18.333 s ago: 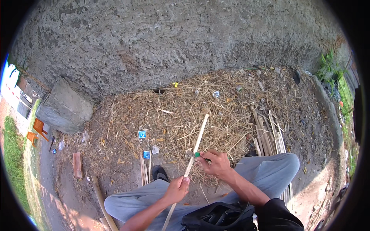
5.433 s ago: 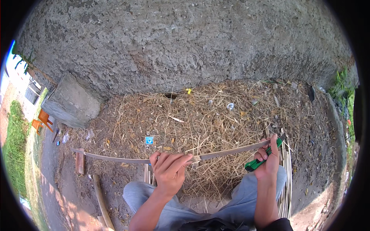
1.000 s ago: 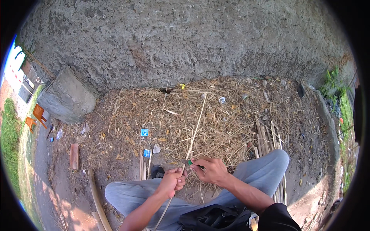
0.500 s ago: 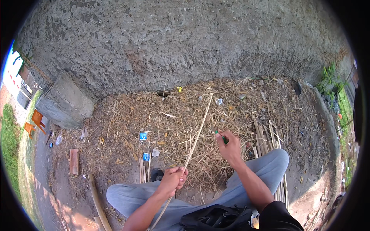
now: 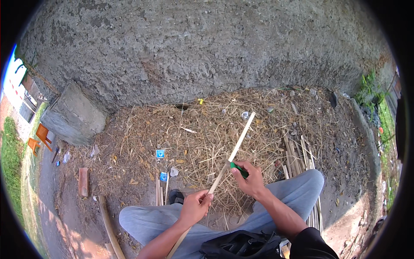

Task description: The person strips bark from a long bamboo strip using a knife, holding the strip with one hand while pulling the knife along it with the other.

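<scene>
My left hand (image 5: 194, 210) is closed around a long, pale bamboo strip (image 5: 242, 137). The strip slants from beside my left forearm up and away to the right, its flat face showing. In my right hand (image 5: 251, 180) is a green-handled knife (image 5: 239, 170), gripped with the thumb along the handle. Its short blade meets the strip about midway between my left hand and the far tip. Most of the handle is covered by my fingers.
Shavings (image 5: 215, 155) litter the ground before my crossed legs. Cut strips (image 5: 297, 155) lie by my right knee. A thick pole (image 5: 110, 226) and a brick (image 5: 83, 181) are at the left. A rough wall (image 5: 207, 56) stands ahead, with a concrete block (image 5: 77, 114) against it.
My right hand has brought the knife left and nearer, onto the strip. The strip's far end has swung right, and its broad face is now turned up. My left hand has shifted slightly.
</scene>
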Tool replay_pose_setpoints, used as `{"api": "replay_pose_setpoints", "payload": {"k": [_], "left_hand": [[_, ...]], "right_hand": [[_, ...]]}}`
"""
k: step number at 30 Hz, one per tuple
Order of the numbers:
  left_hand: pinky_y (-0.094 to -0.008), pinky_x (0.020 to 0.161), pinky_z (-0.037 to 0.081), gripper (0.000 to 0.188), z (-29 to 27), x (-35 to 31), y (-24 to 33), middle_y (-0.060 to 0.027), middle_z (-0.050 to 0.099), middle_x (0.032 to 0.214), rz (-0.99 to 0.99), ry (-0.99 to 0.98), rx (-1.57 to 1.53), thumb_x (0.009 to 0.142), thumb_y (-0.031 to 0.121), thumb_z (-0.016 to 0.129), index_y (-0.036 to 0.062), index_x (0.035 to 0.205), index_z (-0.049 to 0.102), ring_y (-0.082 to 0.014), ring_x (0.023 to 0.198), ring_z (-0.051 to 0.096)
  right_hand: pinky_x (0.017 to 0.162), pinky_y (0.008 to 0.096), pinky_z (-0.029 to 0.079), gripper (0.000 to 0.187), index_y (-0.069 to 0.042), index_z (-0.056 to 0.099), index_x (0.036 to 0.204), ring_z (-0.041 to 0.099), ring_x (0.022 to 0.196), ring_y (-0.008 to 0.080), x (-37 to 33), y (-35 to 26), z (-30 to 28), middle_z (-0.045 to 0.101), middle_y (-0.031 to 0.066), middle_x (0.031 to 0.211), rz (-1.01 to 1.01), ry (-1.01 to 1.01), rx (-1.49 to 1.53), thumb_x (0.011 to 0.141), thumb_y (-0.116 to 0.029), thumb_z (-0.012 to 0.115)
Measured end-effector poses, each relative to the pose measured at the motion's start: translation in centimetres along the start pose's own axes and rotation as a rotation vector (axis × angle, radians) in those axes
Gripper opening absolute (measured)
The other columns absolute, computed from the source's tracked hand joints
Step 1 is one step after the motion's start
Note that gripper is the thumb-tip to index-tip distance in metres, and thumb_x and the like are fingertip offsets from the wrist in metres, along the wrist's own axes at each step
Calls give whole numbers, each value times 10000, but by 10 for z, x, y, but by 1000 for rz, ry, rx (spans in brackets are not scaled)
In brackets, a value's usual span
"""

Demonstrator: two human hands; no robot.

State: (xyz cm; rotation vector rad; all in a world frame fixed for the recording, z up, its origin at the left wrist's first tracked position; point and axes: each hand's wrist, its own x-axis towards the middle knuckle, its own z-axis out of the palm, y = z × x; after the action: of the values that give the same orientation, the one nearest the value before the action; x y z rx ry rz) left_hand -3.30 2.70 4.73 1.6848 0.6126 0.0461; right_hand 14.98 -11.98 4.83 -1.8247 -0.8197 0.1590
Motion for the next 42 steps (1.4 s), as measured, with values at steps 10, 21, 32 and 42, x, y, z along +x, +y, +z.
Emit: {"api": "replay_pose_setpoints", "payload": {"k": [10, 21, 32, 42], "left_hand": [[-225, 502, 412, 226, -9, 16, 1, -57, 596, 828, -346, -70, -550, 1029, 140, 531, -33, 1149, 616, -86, 606, 510], [-216, 438, 288, 184, -12, 12, 12, -35, 542, 824, -410, -141, -726, 1051, 152, 459, 8, 1058, 574, -68, 521, 381], [-216, 427, 211, 261, 4, 3, 14, 4, 459, 699, -325, -16, -657, 1072, 220, 435, 7, 986, 559, -39, 496, 300], [-216, 419, 215, 257, 7, 4, 21, 15, 430, 678, -359, -52, -611, 1078, 212, 419, 8, 975, 535, -38, 497, 296]], "right_hand": [[600, 325, 525, 257, 15, 664, 1077, 704, 666, 215, -3, -5, 3, 716, 155, 800, 50, -37, 63, 923, -190, 686], [509, 367, 527, 233, -43, 723, 1070, 679, 576, 289, -29, -2, 26, 733, 155, 873, -118, -148, 21, 892, -193, 712], [536, 371, 560, 203, -49, 735, 993, 715, 663, 301, -29, -12, 26, 738, 149, 890, -251, -132, -114, 827, -161, 768], [487, 365, 530, 233, -65, 721, 1020, 699, 595, 292, -2, 10, 22, 740, 131, 881, -189, 50, -282, 852, -221, 759]]}}
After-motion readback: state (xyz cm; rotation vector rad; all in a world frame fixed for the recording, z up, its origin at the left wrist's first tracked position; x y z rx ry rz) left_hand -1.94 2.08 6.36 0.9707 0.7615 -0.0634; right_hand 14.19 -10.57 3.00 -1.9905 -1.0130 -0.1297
